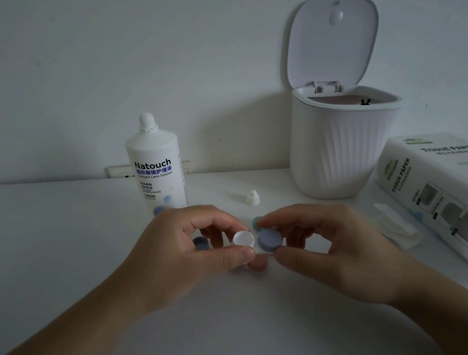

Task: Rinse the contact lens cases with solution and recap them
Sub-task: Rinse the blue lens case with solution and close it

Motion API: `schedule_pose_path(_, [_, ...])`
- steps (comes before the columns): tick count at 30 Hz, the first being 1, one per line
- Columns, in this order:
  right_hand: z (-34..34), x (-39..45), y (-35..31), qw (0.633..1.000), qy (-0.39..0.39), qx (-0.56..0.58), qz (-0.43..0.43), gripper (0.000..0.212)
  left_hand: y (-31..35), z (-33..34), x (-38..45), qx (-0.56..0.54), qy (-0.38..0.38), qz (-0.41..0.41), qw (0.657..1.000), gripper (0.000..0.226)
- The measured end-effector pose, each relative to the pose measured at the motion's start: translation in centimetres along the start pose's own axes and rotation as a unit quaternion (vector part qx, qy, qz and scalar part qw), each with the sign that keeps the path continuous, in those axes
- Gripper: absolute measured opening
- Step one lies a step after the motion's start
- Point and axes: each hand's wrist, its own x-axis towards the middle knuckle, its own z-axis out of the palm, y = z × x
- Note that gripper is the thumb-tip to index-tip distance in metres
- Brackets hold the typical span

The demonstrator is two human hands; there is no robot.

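From my head camera, my left hand (188, 250) pinches the small white plastic lens case cup (243, 239) between thumb and forefinger, its open mouth facing up and toward me. My right hand (323, 243) holds the round blue-grey plastic cap (270, 240) between thumb and fingertips, just beside the cup and tilted, not yet seated on it. Both hands hover above the white table (58, 243), near the middle of its width and well in from the back edge.

To cap this well, I judge I should level the cap first, set it square on the cup's rim, then turn gently until the thread catches; forcing it while tilted would cross-thread it. I should keep the cup upright and my fingertips off its inner rim.

A second dark blue cap (200, 243) lies on the table behind my left fingers, and a pale green round piece (256, 223) peeks out behind my right fingertips; whether that is a cap or a case I cannot tell. Toward the back edge stands the tall white solution bottle (155, 169), uncapped, with its small white bottle cap (252, 198) lying to its right. Near the right edge are the white ribbed bin with raised lid (338, 146), a pack of tissue paper (447, 195) and a folded white tissue (397, 225).
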Motion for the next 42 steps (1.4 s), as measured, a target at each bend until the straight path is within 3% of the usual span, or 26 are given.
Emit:
schedule_pose_path(4, [0.15, 0.16, -0.05, 1.0, 0.006, -0.015, 0.004, 0.032, 0.1, 0.01, 0.03, 0.011, 0.0, 0.005, 1.0, 0.023])
schedule_pose_path(9, [0.15, 0.07, 0.12, 1.0, -0.007, -0.006, 0.01, 0.046, 0.18, 0.05, 0.01, 0.01, 0.003, 0.003, 1.0, 0.019])
schedule_pose_path(17, [0.56, 0.22, 0.11, 1.0, 0.02, -0.014, 0.011, 0.028, 0.27, 0.17, -0.03, 0.018, 0.002, 0.006, 1.0, 0.02])
schedule_pose_path(24, [0.2, 0.03, 0.21, 1.0, -0.006, 0.001, 0.016, 0.047, 0.27, 0.08, 0.0, 0.014, 0.0, 0.005, 1.0, 0.019])
schedule_pose_path(29, [0.41, 0.19, 0.11, 1.0, 0.011, -0.001, 0.011, 0.028, 0.34, 0.14, -0.02, 0.021, 0.0, 0.005, 1.0, 0.019])
schedule_pose_path(34, [0.46, 0.2, 0.19, 1.0, -0.002, 0.014, 0.018, 0.04, 0.4, 0.14, 0.02, 0.021, 0.008, 0.0, 1.0, 0.019])
schedule_pose_path(42, [0.56, 0.22, -0.03, 1.0, 0.008, -0.002, 0.004, 0.03, 0.28, 0.13, 0.01, 0.014, 0.003, -0.006, 1.0, 0.02])
